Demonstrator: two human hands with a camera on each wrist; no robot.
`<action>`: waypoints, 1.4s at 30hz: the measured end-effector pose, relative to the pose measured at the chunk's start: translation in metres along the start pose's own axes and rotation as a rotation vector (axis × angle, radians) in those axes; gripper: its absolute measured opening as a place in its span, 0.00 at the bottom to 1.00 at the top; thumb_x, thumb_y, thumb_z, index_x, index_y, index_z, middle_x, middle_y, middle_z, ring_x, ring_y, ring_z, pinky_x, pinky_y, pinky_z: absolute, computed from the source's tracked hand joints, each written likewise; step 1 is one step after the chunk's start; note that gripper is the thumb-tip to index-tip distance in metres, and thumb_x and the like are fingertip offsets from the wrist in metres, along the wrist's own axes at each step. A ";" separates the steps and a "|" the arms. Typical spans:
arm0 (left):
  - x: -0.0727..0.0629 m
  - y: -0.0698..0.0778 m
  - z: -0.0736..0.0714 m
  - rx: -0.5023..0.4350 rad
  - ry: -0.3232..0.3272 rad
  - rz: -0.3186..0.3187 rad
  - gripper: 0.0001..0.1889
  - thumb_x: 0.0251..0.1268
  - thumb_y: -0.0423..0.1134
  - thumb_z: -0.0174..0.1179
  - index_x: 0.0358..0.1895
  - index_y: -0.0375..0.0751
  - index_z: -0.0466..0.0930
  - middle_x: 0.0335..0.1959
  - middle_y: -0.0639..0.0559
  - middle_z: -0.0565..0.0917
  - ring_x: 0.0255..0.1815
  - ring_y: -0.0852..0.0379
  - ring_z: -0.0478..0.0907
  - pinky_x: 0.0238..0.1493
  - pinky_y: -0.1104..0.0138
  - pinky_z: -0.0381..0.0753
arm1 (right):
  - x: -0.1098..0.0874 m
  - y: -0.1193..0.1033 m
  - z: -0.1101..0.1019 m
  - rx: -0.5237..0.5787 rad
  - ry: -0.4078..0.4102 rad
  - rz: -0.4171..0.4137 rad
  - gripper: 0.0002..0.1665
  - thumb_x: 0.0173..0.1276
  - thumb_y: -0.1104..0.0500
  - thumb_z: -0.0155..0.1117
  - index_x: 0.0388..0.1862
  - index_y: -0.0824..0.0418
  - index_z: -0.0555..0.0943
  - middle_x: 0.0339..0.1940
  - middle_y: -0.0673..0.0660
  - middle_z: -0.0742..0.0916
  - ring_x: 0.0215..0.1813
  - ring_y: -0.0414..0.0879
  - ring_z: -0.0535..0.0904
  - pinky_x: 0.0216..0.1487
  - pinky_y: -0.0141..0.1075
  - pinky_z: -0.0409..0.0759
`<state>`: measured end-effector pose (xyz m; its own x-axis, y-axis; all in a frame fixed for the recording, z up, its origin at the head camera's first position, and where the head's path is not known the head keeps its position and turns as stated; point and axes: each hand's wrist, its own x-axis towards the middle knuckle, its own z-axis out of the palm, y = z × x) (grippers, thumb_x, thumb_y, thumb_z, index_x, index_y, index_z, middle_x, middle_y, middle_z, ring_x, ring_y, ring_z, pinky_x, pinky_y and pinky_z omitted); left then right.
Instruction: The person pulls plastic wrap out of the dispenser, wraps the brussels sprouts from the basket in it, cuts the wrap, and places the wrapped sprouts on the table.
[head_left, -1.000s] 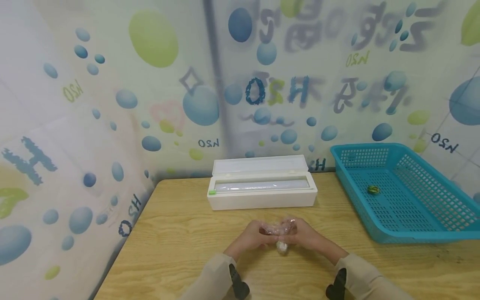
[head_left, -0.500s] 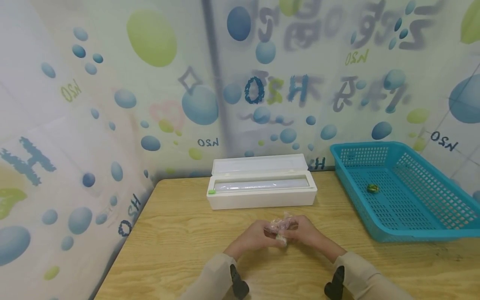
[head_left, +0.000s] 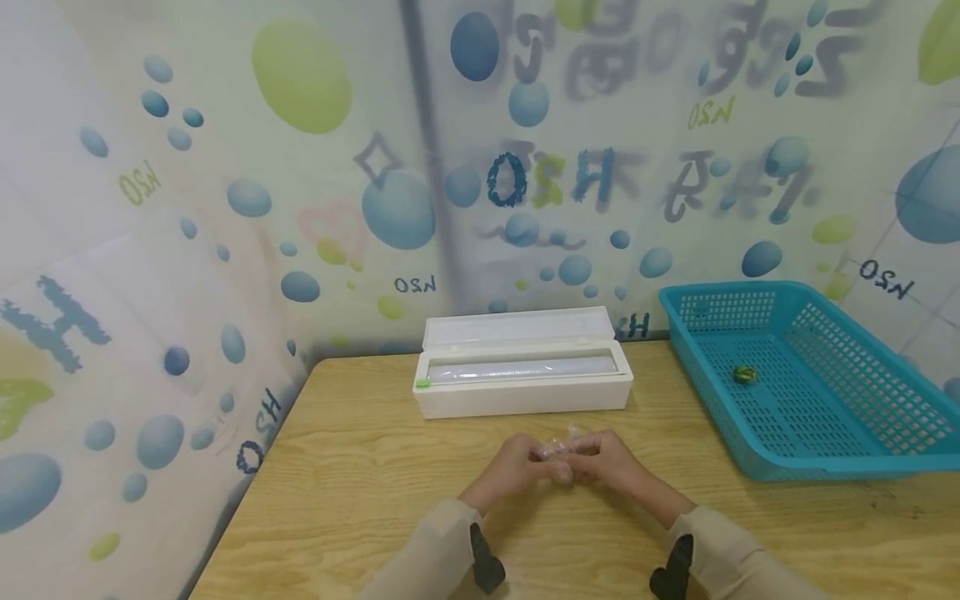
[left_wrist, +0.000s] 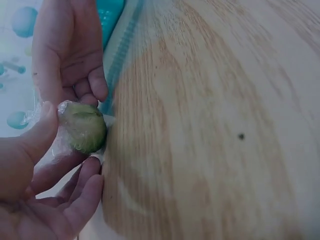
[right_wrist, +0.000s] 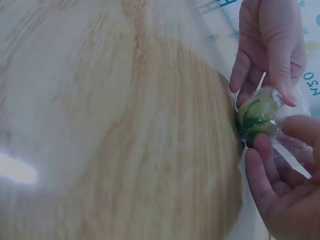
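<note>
A small round green vegetable (left_wrist: 86, 127), wrapped in clear plastic film (head_left: 553, 450), is held between my two hands above the table. My left hand (head_left: 517, 467) holds it with the thumb on the film and fingers beneath, as the left wrist view shows. From the other side my right hand (head_left: 609, 460) pinches the film, thumb and fingers close to the vegetable (right_wrist: 257, 119). Gathered film sticks up between the hands in the head view, where the fingers hide the vegetable itself.
Beyond my hands a white cling film box (head_left: 522, 398) stands with its lid raised and a roll inside. At right sits a blue plastic basket (head_left: 723, 433) with another small green vegetable (head_left: 745, 374) in it. The wooden table (head_left: 352, 483) meets a patterned wall covering behind.
The vegetable showed below my fingers earlier and is now covered by them. My left hand has turned and closed in towards the right, and the loose film is gathered smaller.
</note>
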<state>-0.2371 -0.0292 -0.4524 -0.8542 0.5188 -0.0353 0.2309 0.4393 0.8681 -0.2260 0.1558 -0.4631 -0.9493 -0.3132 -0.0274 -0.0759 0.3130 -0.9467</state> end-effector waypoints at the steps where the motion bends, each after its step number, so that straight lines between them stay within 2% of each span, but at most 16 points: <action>1: 0.000 0.000 0.000 -0.006 0.002 -0.007 0.11 0.54 0.44 0.64 0.30 0.38 0.85 0.23 0.60 0.80 0.20 0.67 0.64 0.23 0.75 0.67 | -0.001 0.000 -0.001 -0.003 -0.015 0.000 0.16 0.62 0.58 0.63 0.41 0.71 0.81 0.35 0.59 0.85 0.33 0.43 0.80 0.33 0.35 0.80; 5: -0.001 0.002 -0.001 -0.012 0.020 -0.031 0.11 0.58 0.42 0.62 0.30 0.36 0.84 0.19 0.60 0.75 0.15 0.65 0.57 0.17 0.74 0.59 | -0.002 0.000 -0.005 -0.033 -0.078 -0.031 0.16 0.62 0.60 0.61 0.43 0.71 0.81 0.40 0.60 0.84 0.40 0.46 0.79 0.39 0.36 0.80; 7: -0.001 0.002 -0.001 -0.009 0.028 -0.031 0.12 0.59 0.41 0.61 0.28 0.34 0.84 0.18 0.59 0.74 0.15 0.65 0.57 0.16 0.74 0.58 | -0.002 0.001 -0.006 -0.054 -0.113 -0.058 0.16 0.59 0.61 0.64 0.44 0.70 0.80 0.40 0.60 0.84 0.40 0.46 0.79 0.39 0.36 0.79; 11: 0.000 0.002 0.000 -0.007 0.069 -0.033 0.10 0.59 0.38 0.61 0.26 0.34 0.83 0.19 0.58 0.76 0.19 0.64 0.62 0.19 0.73 0.63 | -0.002 0.005 -0.004 -0.111 -0.138 -0.117 0.15 0.54 0.62 0.70 0.41 0.66 0.81 0.30 0.55 0.83 0.31 0.43 0.77 0.32 0.31 0.77; 14: 0.000 -0.001 0.001 -0.010 0.114 -0.039 0.08 0.57 0.38 0.63 0.29 0.35 0.84 0.25 0.56 0.81 0.24 0.64 0.68 0.23 0.73 0.70 | -0.001 0.006 0.000 -0.154 -0.100 -0.136 0.15 0.52 0.62 0.72 0.39 0.65 0.82 0.23 0.50 0.80 0.25 0.40 0.74 0.25 0.30 0.74; 17: 0.000 -0.003 0.003 -0.004 0.164 -0.040 0.08 0.55 0.40 0.65 0.32 0.37 0.85 0.29 0.54 0.83 0.29 0.65 0.73 0.29 0.72 0.74 | 0.001 0.004 0.002 -0.191 -0.063 -0.132 0.17 0.51 0.61 0.72 0.41 0.63 0.83 0.21 0.49 0.79 0.24 0.39 0.72 0.23 0.30 0.72; 20: 0.000 -0.003 0.004 -0.006 0.198 -0.016 0.10 0.55 0.40 0.65 0.34 0.36 0.84 0.32 0.52 0.84 0.32 0.62 0.78 0.32 0.71 0.77 | 0.004 0.001 0.000 -0.231 -0.072 -0.116 0.15 0.52 0.60 0.71 0.41 0.61 0.84 0.20 0.48 0.79 0.24 0.39 0.71 0.23 0.30 0.71; 24: -0.001 0.001 0.004 0.021 0.191 0.021 0.10 0.58 0.38 0.63 0.36 0.33 0.84 0.33 0.49 0.84 0.34 0.58 0.79 0.33 0.70 0.77 | 0.010 -0.002 -0.005 -0.256 -0.130 -0.109 0.13 0.55 0.58 0.70 0.39 0.60 0.84 0.24 0.48 0.82 0.27 0.40 0.72 0.28 0.30 0.72; 29: -0.003 0.005 0.001 0.050 0.144 0.031 0.10 0.53 0.39 0.66 0.36 0.36 0.84 0.30 0.53 0.83 0.30 0.63 0.75 0.31 0.72 0.75 | 0.017 -0.004 -0.010 -0.238 -0.186 -0.093 0.14 0.56 0.55 0.68 0.39 0.62 0.83 0.28 0.50 0.83 0.30 0.42 0.73 0.31 0.31 0.73; 31: -0.004 0.005 0.001 0.050 0.139 0.025 0.10 0.51 0.39 0.67 0.35 0.37 0.84 0.28 0.55 0.83 0.29 0.64 0.72 0.30 0.72 0.74 | 0.018 -0.005 -0.011 -0.238 -0.199 -0.091 0.14 0.57 0.54 0.68 0.39 0.61 0.83 0.28 0.50 0.83 0.30 0.42 0.72 0.29 0.32 0.73; 33: -0.004 0.005 0.000 0.046 0.146 0.021 0.09 0.52 0.38 0.67 0.34 0.37 0.85 0.29 0.55 0.83 0.30 0.64 0.73 0.31 0.71 0.74 | 0.019 -0.005 -0.011 -0.229 -0.205 -0.100 0.15 0.57 0.54 0.67 0.41 0.61 0.83 0.31 0.53 0.85 0.33 0.44 0.76 0.33 0.34 0.76; 35: -0.004 0.003 0.000 0.032 0.158 0.020 0.08 0.54 0.38 0.65 0.34 0.37 0.85 0.30 0.54 0.83 0.31 0.62 0.74 0.33 0.70 0.75 | 0.018 -0.006 -0.009 -0.225 -0.183 -0.116 0.17 0.57 0.54 0.68 0.43 0.63 0.83 0.37 0.55 0.86 0.38 0.46 0.79 0.38 0.38 0.78; 38: -0.003 0.001 -0.001 -0.008 0.166 0.021 0.07 0.57 0.36 0.62 0.33 0.35 0.84 0.31 0.51 0.84 0.33 0.61 0.76 0.36 0.68 0.76 | 0.016 -0.006 -0.005 -0.215 -0.106 -0.130 0.19 0.56 0.55 0.69 0.43 0.66 0.82 0.41 0.59 0.85 0.43 0.49 0.80 0.43 0.41 0.78; 42: -0.001 -0.003 -0.002 -0.064 0.162 0.005 0.07 0.60 0.35 0.59 0.34 0.34 0.84 0.30 0.50 0.84 0.31 0.58 0.78 0.32 0.69 0.77 | 0.015 -0.006 0.002 -0.216 0.030 -0.105 0.20 0.54 0.56 0.70 0.43 0.67 0.82 0.39 0.60 0.85 0.40 0.48 0.79 0.38 0.37 0.78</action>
<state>-0.2380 -0.0328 -0.4541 -0.9181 0.3938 0.0451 0.2101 0.3869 0.8979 -0.2388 0.1477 -0.4588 -0.9411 -0.3284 0.0800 -0.2350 0.4654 -0.8533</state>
